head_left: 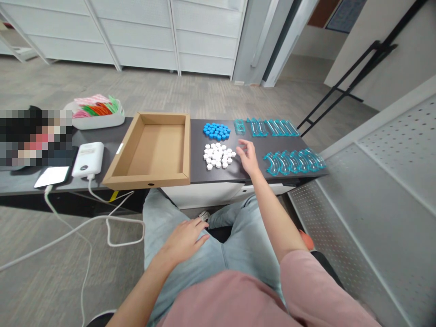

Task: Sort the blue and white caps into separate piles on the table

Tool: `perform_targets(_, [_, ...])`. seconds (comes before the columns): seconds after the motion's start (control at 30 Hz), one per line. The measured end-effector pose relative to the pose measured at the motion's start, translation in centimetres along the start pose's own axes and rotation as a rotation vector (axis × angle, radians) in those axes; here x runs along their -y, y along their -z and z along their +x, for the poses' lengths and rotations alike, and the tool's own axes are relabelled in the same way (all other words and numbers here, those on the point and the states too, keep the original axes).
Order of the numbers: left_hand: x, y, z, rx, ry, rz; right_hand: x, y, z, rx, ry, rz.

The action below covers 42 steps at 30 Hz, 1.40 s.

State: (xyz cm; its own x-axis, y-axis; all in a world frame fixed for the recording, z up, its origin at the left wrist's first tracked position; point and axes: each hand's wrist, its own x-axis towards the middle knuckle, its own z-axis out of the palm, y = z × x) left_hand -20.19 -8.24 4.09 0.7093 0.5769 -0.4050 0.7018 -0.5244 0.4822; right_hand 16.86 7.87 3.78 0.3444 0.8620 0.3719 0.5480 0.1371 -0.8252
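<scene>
My right hand (pixel 248 156) hovers over the dark tabletop just right of a cluster of white hexagonal pieces (pixel 218 156); its fingers are apart and hold nothing. Behind the white cluster lies a group of blue pieces (pixel 216 131). Clear teal curved track-like pieces (pixel 294 162) line up to the right of this hand. Straight teal pieces (pixel 282 127) lie in a row farther back, with a short teal piece (pixel 240 127) at their left end. My left hand (pixel 187 236) rests on my thigh, fingers loosely stretched and empty.
An open cardboard box (pixel 186 150) stands left of the pieces. Farther left are a white power bank (pixel 88 160), a phone (pixel 52 176) with cables hanging off the front edge, and a white basket (pixel 98 121) of colourful items. A perforated panel (pixel 391 181) borders the right.
</scene>
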Motion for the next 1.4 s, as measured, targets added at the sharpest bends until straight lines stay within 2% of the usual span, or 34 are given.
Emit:
perform_targets(0.07, [0.5, -0.5, 0.2, -0.023, -0.013, -0.001, -0.5, 0.0, 0.6, -0.187, -0.143, 0.220])
perform_targets(0.13, [1.0, -1.0, 0.3, -0.045, -0.026, 0.008, -0.9, 0.0, 1.1, -0.282, -0.239, 0.384])
perform_targets(0.23, [1.3, -1.1, 0.3, -0.050, -0.015, 0.022, -1.3, -0.2, 1.4, -0.281, -0.261, 0.453])
perform_targets(0.43, [1.1, -0.4, 0.1, 0.021, 0.029, 0.026, -1.2, -0.1, 1.2, -0.244, -0.223, 0.422])
perform_targets(0.5, [1.3, -0.5, 0.2, 0.028, 0.035, 0.031, -0.6, 0.1, 0.7, -0.175, -0.166, 0.331])
perform_targets(0.57, [1.5, -0.8, 0.4, 0.025, 0.031, 0.024, 0.2, 0.2, 0.0, 0.004, -0.042, 0.156])
perform_targets(0.67, [1.7, -0.9, 0.5, 0.021, 0.018, 0.016, 1.5, 0.0, -1.0, 0.350, 0.165, -0.175])
perform_targets(0.7, [1.7, -0.8, 0.5, 0.022, 0.016, 0.017, 1.9, -0.1, -1.3, 0.433, 0.208, -0.266])
perform_targets(0.77, [1.7, -0.7, 0.4, 0.021, 0.015, 0.019, 2.4, -0.2, -1.5, 0.512, 0.250, -0.384])
perform_targets(1.1, [2.4, -1.4, 0.6, 0.022, 0.011, 0.019, 4.1, 0.1, -1.7, 0.481, 0.193, -0.488])
perform_targets(1.4, [3.4, -1.6, 1.0, 0.034, -0.002, 0.015, 3.6, -0.2, -1.8, 0.445, 0.197, -0.513])
